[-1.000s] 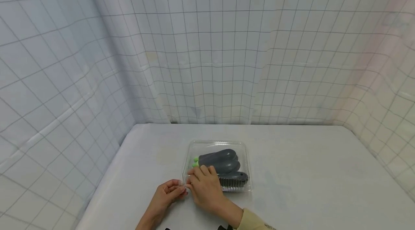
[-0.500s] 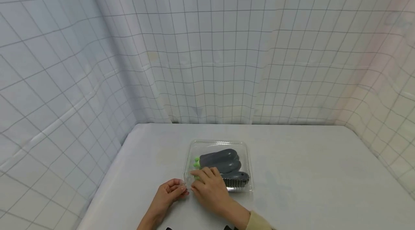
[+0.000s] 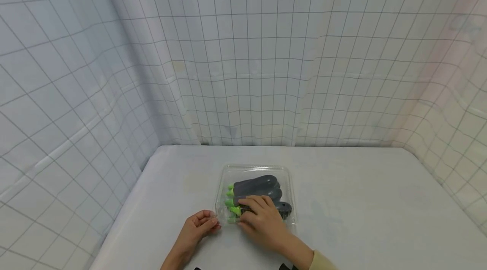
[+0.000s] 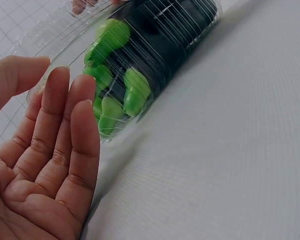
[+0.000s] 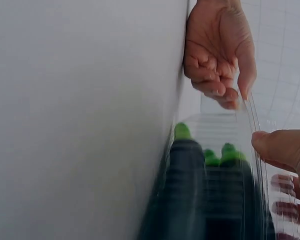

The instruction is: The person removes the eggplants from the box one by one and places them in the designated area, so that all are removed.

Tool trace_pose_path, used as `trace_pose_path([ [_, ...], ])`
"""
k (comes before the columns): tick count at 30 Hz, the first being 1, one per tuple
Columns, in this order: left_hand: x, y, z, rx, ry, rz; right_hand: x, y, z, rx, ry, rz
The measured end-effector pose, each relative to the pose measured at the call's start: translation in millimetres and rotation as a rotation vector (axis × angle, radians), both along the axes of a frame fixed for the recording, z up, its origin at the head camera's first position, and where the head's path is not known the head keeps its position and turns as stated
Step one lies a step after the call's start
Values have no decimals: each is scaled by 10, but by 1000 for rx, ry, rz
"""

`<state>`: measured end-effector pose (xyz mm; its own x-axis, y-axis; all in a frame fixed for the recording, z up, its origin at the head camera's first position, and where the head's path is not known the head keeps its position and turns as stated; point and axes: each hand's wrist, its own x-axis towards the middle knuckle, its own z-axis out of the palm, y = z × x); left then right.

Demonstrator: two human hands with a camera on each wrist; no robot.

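Note:
A clear plastic clamshell box [image 3: 287, 173] lies on the white table with its lid down. Several dark eggplants [image 3: 255, 184] with bright green stem ends [image 4: 114, 35] fill it. At the box's near left corner, my left hand [image 3: 198, 231] pinches the rim between thumb and fingertips, palm facing the box in the left wrist view. My right hand [image 3: 262, 223] reaches across the near side, fingers spread over the lid and covering part of the nearest eggplant. Its thumb [image 5: 270, 145] presses at the clear rim in the right wrist view, while the fingers show through the plastic.
A white cloth-covered table [image 3: 361, 202] stretches to both sides of the box. White curtains with a dark grid [image 3: 251, 71] hang behind it and along the left and right. The right arm has a pale yellow sleeve [image 3: 321, 261].
My right hand has slid rightward along the near edge of the box, uncovering green stem ends at the left. The left hand stays at the corner, and the box has barely moved.

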<state>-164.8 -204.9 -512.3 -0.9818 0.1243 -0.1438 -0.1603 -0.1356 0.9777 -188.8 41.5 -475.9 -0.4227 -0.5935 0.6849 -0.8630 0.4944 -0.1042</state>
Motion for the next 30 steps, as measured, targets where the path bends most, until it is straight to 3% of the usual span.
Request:
trace_pose_path([
  [3, 4, 4, 2, 5, -5, 2, -3, 114, -8, 7, -15, 5],
  [10, 4, 13, 21, 7, -13, -6, -20, 372, -13, 24, 70, 52],
  [17, 6, 10, 18, 7, -15, -6, -12, 571, -36, -17, 48, 67],
  [26, 2, -5, 6, 19, -24, -6, -18, 774, -100, 32, 36, 34],
  [30, -4, -1, 10, 21, -26, -8, -31, 848, -101, 16, 27, 62],
])
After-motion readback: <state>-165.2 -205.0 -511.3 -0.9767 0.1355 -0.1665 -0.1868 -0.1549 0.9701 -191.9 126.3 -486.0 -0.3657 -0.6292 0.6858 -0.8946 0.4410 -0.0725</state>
